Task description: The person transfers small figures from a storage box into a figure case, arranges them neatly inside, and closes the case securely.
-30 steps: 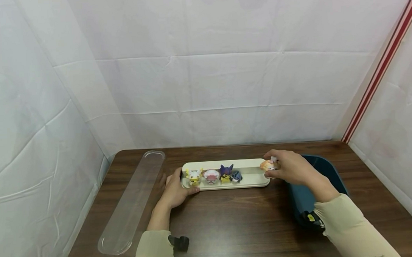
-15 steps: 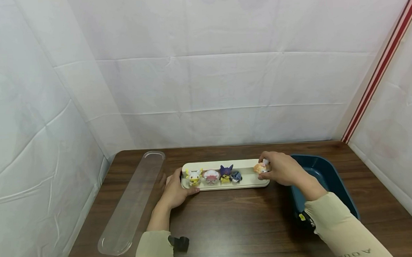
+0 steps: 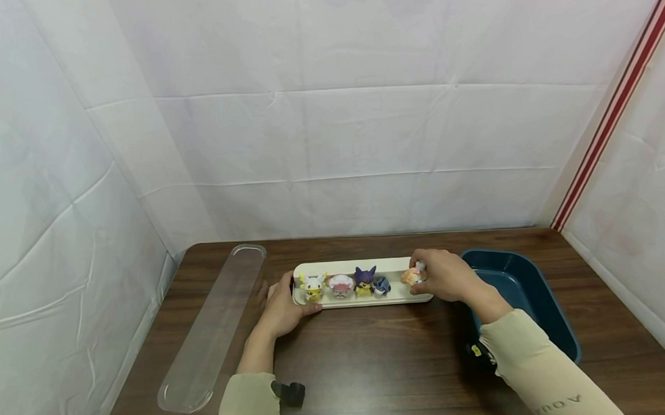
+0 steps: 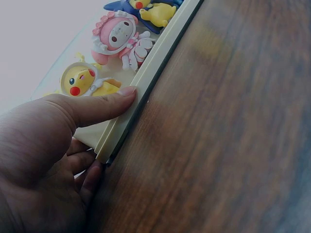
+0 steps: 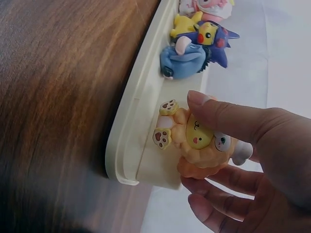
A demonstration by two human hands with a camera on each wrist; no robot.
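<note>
A long cream tray [image 3: 392,264] lies on the wooden table with several small toy figures in a row: a yellow one [image 3: 312,286] [image 4: 87,82], a pink-and-white one [image 3: 341,285] [image 4: 119,36], a purple-and-yellow one [image 3: 365,278] [image 5: 209,33] and a blue one [image 3: 381,284] [image 5: 184,60]. My right hand [image 3: 442,276] pinches an orange figure [image 3: 411,276] [image 5: 197,145] between thumb and fingers over the tray's right end. My left hand [image 3: 281,307] grips the tray's left end, thumb [image 4: 92,107] on the near rim.
A clear plastic lid [image 3: 212,328] lies on the table to the left of the tray. A dark blue bin [image 3: 525,298] stands at the right, behind my right forearm. White sheets wall in the table on three sides.
My right hand has carried the orange figure leftward and a little lower, from beyond the tray's right end to over it. The left hand and the tray have not moved.
</note>
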